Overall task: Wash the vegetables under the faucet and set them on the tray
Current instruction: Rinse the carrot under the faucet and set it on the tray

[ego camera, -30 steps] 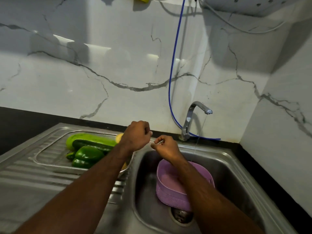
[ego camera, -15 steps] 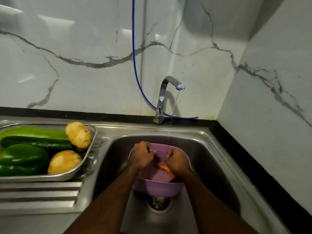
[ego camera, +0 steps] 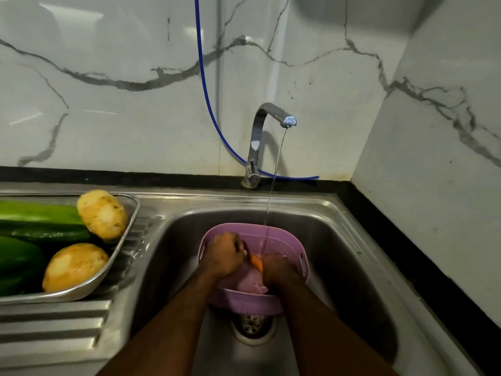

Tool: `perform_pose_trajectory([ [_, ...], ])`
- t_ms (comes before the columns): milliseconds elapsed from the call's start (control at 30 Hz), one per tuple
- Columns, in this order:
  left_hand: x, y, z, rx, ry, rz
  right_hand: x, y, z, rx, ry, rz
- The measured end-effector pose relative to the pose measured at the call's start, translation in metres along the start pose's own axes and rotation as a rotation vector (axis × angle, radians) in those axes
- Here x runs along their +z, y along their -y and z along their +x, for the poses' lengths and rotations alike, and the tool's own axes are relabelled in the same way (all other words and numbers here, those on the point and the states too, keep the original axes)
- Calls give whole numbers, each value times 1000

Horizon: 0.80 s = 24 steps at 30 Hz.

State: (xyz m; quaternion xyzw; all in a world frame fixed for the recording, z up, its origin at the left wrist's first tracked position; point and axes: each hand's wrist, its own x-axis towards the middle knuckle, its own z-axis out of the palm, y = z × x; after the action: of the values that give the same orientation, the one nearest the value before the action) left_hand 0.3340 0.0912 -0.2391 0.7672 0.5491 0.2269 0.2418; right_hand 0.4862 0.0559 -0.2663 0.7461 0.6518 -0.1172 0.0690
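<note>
White marble-look wall with grey veins behind the steel sink; a second marbled wall meets it at the corner right of the sink. Black counter strip runs along the wall base behind the sink. Blue hose hangs down the back wall. Soft light glare upper left.

An orange carrot is held between the left hand and the right hand inside a purple strainer basket in the sink. A thin stream is released by the faucet into the basket. Two potatoes and green vegetables are kept on a steel tray at the left.
</note>
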Motion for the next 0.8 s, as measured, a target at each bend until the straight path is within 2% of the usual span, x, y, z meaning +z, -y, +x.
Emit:
perform_pose_trajectory([
  [133,-1,1,0,33,11,-26,-3,-5,5,92,-89,212],
  [233,0,6,4,81,13,-80,-16,-12,9,29,-150,521],
  [367,0,5,4,120,44,-63,-40,-13,2,-44,-182,1110],
  [567,5,0,7,21,-8,-305,-56,-9,5,35,-226,1551],
  [667,8,-13,4,-34,-8,-535,-61,-3,4,74,-180,1726],
  [800,13,-21,4,-21,-5,-597,-56,4,3,63,-51,1857],
])
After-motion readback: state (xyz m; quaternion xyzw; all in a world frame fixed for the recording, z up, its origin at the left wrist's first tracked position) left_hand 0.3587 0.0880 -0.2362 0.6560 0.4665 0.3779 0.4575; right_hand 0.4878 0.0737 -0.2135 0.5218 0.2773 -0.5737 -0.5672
